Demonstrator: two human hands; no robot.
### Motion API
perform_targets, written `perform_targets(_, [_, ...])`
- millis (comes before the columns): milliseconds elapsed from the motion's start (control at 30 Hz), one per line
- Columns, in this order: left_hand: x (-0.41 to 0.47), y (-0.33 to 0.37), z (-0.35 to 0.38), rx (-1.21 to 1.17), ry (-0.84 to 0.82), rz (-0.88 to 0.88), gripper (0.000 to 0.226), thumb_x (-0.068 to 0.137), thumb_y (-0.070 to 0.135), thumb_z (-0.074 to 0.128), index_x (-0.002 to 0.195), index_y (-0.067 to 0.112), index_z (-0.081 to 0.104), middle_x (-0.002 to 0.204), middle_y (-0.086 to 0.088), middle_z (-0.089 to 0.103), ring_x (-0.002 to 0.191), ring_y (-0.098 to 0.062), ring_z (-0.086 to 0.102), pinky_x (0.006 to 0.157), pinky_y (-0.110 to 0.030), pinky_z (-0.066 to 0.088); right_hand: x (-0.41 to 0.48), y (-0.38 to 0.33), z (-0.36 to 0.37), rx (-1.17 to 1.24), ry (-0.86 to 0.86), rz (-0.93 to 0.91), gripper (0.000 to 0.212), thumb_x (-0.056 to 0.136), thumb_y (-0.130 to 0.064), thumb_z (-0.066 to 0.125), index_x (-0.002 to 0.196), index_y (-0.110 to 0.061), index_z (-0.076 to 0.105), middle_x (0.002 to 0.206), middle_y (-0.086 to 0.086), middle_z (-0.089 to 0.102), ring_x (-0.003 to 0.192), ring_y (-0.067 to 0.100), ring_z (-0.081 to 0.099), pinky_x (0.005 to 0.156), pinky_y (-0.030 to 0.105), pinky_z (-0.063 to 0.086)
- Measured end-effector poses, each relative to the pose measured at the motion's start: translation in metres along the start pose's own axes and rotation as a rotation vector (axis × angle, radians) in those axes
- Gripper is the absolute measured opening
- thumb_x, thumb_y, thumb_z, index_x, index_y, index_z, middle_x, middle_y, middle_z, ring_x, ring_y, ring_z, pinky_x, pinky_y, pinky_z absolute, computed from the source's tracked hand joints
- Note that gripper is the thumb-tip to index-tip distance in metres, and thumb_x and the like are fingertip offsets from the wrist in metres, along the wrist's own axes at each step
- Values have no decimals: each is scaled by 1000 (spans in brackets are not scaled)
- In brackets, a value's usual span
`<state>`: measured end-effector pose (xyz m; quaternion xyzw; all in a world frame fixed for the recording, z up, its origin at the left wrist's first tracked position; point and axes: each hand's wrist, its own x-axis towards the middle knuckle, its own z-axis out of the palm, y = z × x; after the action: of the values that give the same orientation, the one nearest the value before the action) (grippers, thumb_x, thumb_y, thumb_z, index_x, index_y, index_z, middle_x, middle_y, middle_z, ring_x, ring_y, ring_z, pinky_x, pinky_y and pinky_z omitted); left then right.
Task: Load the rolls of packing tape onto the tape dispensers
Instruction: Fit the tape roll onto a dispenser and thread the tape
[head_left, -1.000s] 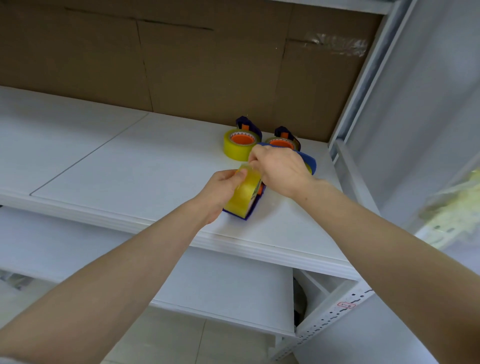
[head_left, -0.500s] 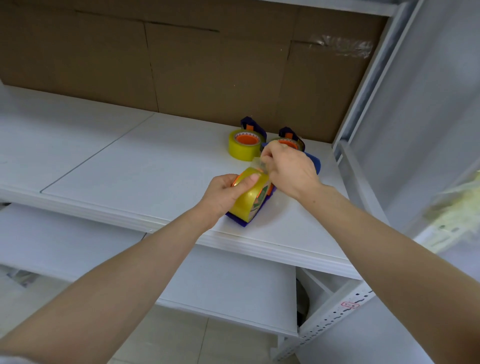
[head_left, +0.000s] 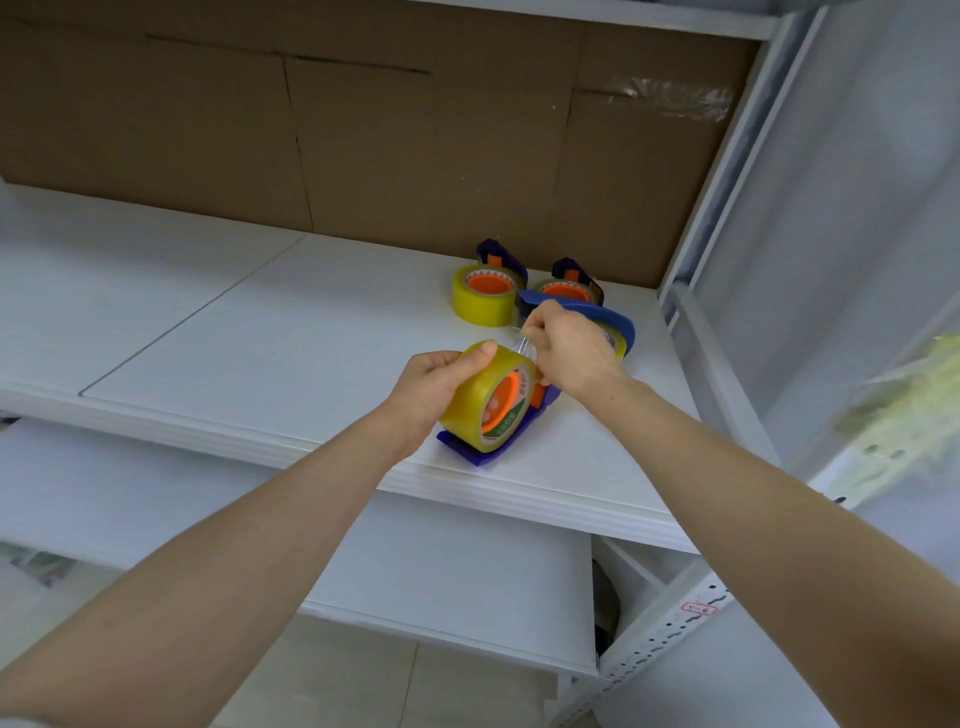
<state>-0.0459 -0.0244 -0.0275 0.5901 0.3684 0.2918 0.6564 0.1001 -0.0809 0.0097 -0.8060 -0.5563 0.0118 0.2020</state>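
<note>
From the head camera. Gripping the near tape roll (head_left: 483, 400) with the left hand (head_left: 436, 384), thumb over the rim, fingers curled behind. Standing it on edge in the near blue dispenser (head_left: 467, 454), at the near edge of the white shelf (head_left: 260, 338). Pinching the loose tape end (head_left: 525, 347) with the right hand (head_left: 566, 353), just above the roll.

Likely light, and stiff across the core. Smooth and somewhat slippery on the outer wrap. Sticky and floppy at the free end, prone to folding onto itself. Best to hold by the outer rim or through the orange core, and to pull the end taut, touching only its tip.

Counting dispensers: probably four, namely the near one, the light-blue dispenser (head_left: 613, 318) behind the right hand, and two dark ones far, by the cardboard (head_left: 363, 156). Counting rolls: three plainly, namely the near one, the far-left roll (head_left: 480, 301) and the far-middle roll (head_left: 563, 290). Perhaps a fourth, mostly hidden behind the right hand.
</note>
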Motion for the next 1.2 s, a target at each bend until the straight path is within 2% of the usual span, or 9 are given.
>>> perform_targets(300, [-2, 9, -1, 101, 78, 37, 30, 81, 45, 66, 71, 17, 60, 56, 8, 65, 48, 0, 61, 40, -7, 43, -4, 0, 9, 128, 35, 100, 24, 97, -20, 42, 114, -6, 52, 102, 12, 64, 96, 27, 61, 77, 37, 49])
perform_targets(400, [-2, 13, -1, 136, 76, 39, 32, 80, 46, 67, 68, 17, 61, 47, 12, 64, 47, 0, 62, 43, -8, 46, -5, 0, 10, 220, 75, 132, 20, 97, -18, 42, 111, -8, 53, 99, 11, 64, 94, 25, 62, 78, 36, 52])
perform_targets(533, [-2, 10, 0, 186, 107, 37, 41, 76, 49, 69, 73, 9, 65, 69, -1, 69, 65, -12, 64, 63, -22, 52, -9, 3, 15, 217, 101, 105, 20, 97, -14, 41, 112, -7, 53, 98, 9, 62, 95, 24, 61, 78, 33, 51])
perform_targets(667, [-2, 6, -2, 249, 190, 21, 59, 71, 54, 71, 84, -4, 69, 82, -16, 71, 69, -19, 63, 74, -32, 54, 0, 10, -3, 457, 202, 103, 17, 99, -13, 38, 106, -7, 52, 71, 6, 60, 61, 18, 61, 67, 35, 55])
perform_targets(767, [-3, 6, -1, 262, 175, 39, 64, 72, 54, 70, 90, -7, 69, 85, -21, 70, 69, -19, 62, 71, -31, 52, 6, 16, -15, 577, 86, 164, 16, 98, -10, 40, 106, -6, 53, 63, 6, 57, 54, 15, 59, 58, 27, 55])
perform_targets(900, [-5, 9, -3, 219, 140, 1, 46, 79, 50, 66, 77, 5, 61, 78, -4, 63, 73, -16, 58, 68, -26, 48, 2, 20, -9, 934, -38, 428, 18, 88, -17, 64, 95, -1, 61, 67, 8, 59, 55, 16, 61, 66, 32, 60])
perform_targets(1000, [-3, 10, -9, 195, 75, -35, 24, 85, 36, 63, 89, 12, 61, 86, -2, 59, 73, -10, 54, 61, -21, 43, 1, 26, -2, 960, -43, 474, 25, 77, -16, 76, 94, 0, 65, 70, 9, 63, 57, 15, 62, 65, 29, 60])
perform_targets(1067, [-2, 11, -12, 219, 29, -30, 13, 86, 27, 64, 79, 17, 60, 80, 1, 59, 70, -9, 54, 58, -18, 43, 2, 28, 0, 956, -36, 477, 18, 76, -14, 76, 86, -4, 65, 68, 8, 63, 54, 13, 60, 55, 23, 58])
perform_targets(1200, [1, 7, -17, 179, 49, -24, 25, 79, 35, 70, 82, 10, 67, 72, -1, 70, 72, -17, 64, 60, -16, 53, 5, 29, 7, 950, -53, 513, 14, 80, -15, 73, 83, -9, 61, 72, 6, 62, 58, 12, 60, 51, 21, 53])
